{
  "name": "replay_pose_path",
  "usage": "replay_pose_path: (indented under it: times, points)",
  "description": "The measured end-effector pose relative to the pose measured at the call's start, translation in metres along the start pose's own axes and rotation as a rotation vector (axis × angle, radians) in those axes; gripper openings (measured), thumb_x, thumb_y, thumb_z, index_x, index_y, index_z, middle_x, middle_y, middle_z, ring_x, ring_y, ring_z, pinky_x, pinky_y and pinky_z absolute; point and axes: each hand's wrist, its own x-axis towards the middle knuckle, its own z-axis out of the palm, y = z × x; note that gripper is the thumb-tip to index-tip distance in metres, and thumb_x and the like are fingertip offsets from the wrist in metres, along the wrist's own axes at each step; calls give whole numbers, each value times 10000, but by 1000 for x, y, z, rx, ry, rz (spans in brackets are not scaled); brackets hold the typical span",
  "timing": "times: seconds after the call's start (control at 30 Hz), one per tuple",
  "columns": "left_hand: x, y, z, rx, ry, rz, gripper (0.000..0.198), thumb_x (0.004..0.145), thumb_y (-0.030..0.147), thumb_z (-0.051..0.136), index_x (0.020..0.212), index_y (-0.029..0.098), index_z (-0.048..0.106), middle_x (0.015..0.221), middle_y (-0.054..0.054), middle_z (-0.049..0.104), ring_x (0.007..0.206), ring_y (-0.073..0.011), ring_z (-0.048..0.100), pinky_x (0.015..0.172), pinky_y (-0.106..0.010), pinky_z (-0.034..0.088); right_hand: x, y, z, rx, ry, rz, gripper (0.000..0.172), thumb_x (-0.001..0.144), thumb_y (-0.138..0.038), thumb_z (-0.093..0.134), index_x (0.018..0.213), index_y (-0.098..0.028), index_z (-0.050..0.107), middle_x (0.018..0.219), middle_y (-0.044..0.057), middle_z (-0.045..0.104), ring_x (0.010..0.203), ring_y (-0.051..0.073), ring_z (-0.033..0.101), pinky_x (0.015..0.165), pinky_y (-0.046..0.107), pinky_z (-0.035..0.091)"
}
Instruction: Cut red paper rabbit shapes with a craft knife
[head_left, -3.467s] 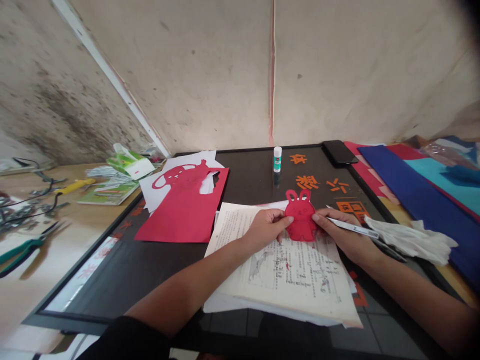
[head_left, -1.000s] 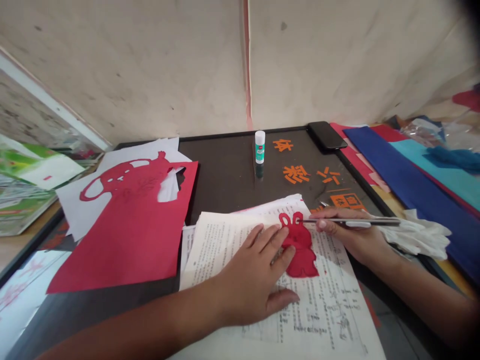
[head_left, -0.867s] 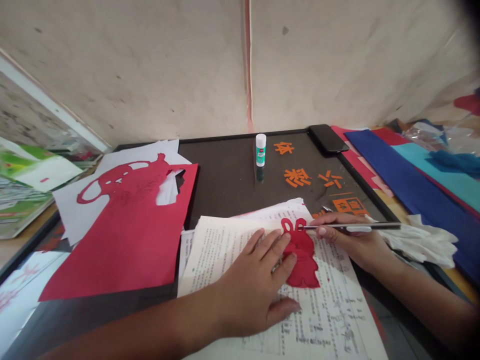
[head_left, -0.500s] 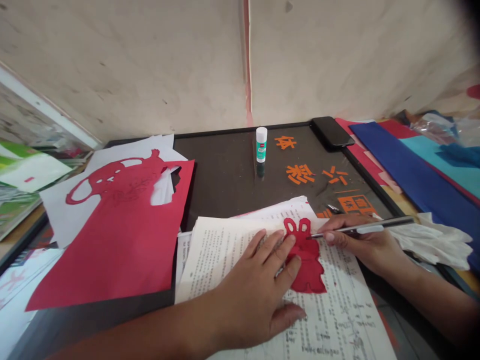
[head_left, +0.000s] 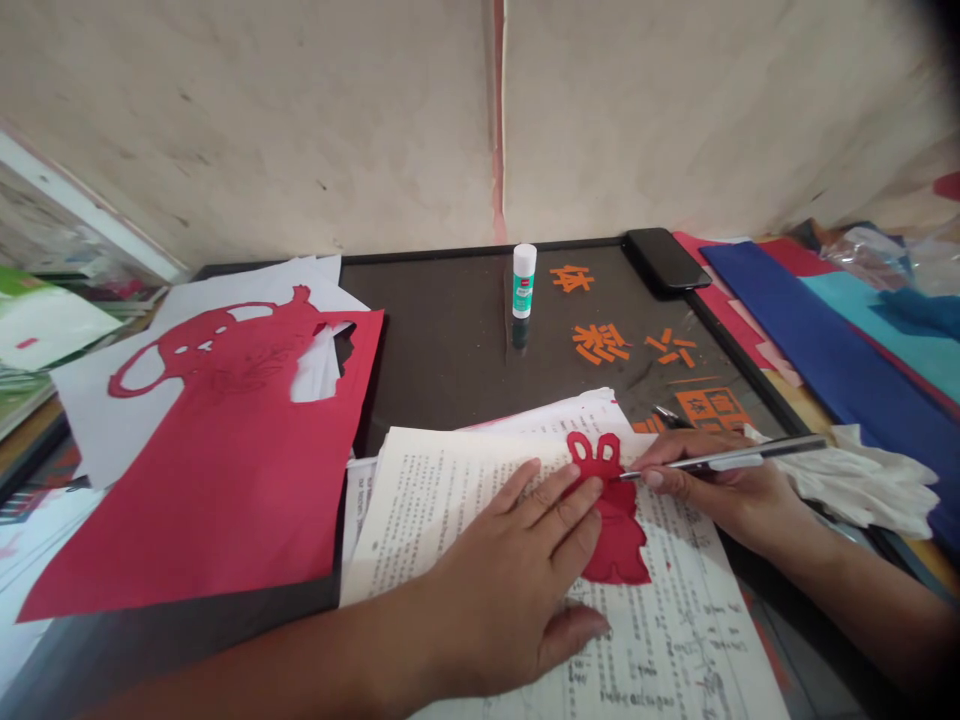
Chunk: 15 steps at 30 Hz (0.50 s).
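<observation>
A red paper rabbit cutout (head_left: 615,545) lies on a stack of printed pages (head_left: 442,510). My left hand (head_left: 517,580) rests flat with fingers spread, pressing on the rabbit's body and hiding part of it. My right hand (head_left: 712,490) is shut on a slim silver-and-black pen-style craft knife (head_left: 720,458), whose tip sits at the rabbit's right ear.
A dark cutting mat (head_left: 435,350) holds a glue stick (head_left: 524,282), orange paper characters (head_left: 601,343) and a black phone (head_left: 664,260). A red sheet with a teapot-shaped cutout (head_left: 195,500) lies left on white paper. Coloured paper sheets (head_left: 847,330) and a white glove (head_left: 862,485) lie right.
The rabbit, held up between both hands earlier, now lies on the pages under my left hand. The tool in my right hand has moved to the rabbit's ear. The view has shifted slightly.
</observation>
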Motion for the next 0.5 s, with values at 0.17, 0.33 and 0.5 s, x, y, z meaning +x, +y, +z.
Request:
replay_pose_path:
  times: [0.17,0.33,0.5]
  points:
    - [1,0,1,-13,-28,-6,641,1011,526,373,1490,101,342,1610,-120,197,1500,-311,138,1228,-511,58,0,-2,1,-3,-24,-14,73,854,-332,718,835,-268,749,783,-13,742,721,139,678,700,235,528]
    - [6,2,-5,-26,-83,-26,696,961,474,487,1518,101,300,1615,-112,160,1475,-366,199,1198,-581,155,0,-2,0,-4,-43,-28,49,857,-306,717,852,-266,746,790,-21,742,725,129,675,702,225,515]
    - [8,2,-7,-57,-88,-30,698,945,472,503,1512,106,324,1607,-116,216,1462,-376,223,1186,-600,172,-1,0,0,8,-50,-21,70,859,-323,715,851,-261,746,805,-11,743,742,141,680,717,246,511]
